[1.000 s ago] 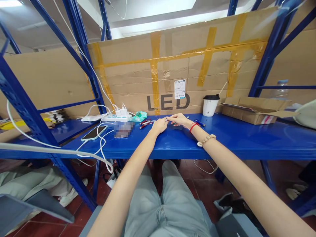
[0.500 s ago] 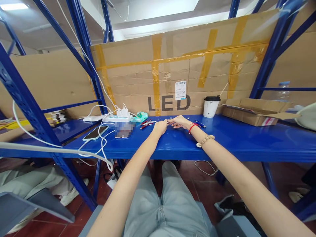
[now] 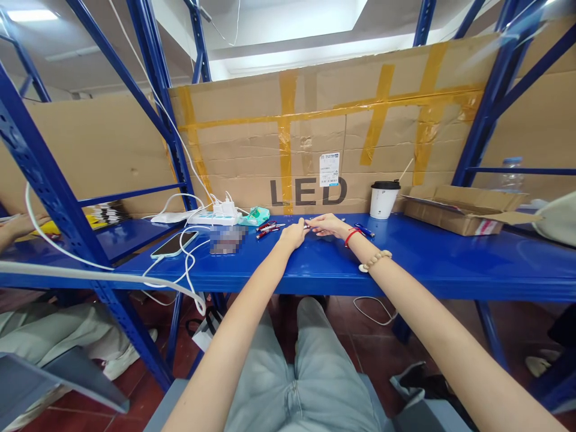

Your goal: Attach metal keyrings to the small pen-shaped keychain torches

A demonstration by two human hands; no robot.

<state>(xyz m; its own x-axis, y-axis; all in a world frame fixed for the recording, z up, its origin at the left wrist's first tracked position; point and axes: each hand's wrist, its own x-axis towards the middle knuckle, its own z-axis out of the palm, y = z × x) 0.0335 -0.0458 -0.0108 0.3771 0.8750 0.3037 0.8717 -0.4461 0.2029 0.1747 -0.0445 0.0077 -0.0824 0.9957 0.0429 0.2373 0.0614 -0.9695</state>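
Note:
Over the blue table (image 3: 333, 258) my left hand (image 3: 294, 234) is closed, its fingers wrapped round something small that is mostly hidden. My right hand (image 3: 329, 225), wearing a red cord, meets it with thumb and fingers pinched together. Between the fingertips shows a tiny pale, shiny bit, too small to name. Red pens (image 3: 269, 228) with silvery parts lie just left of my left hand. A blue pen (image 3: 365, 230) rests beside my right wrist, partly behind it.
A lidded paper cup (image 3: 382, 203) and an open cardboard box (image 3: 454, 216) stand to the right. Left are a phone (image 3: 174, 244), a power strip (image 3: 216, 217), white cables (image 3: 188, 264) and a green packet (image 3: 254, 216). A cardboard panel (image 3: 243, 156) rises behind.
My hands stay together at the same spot, with the right fingers shifted slightly. The whole view has tilted a little, so the table sits slightly lower.

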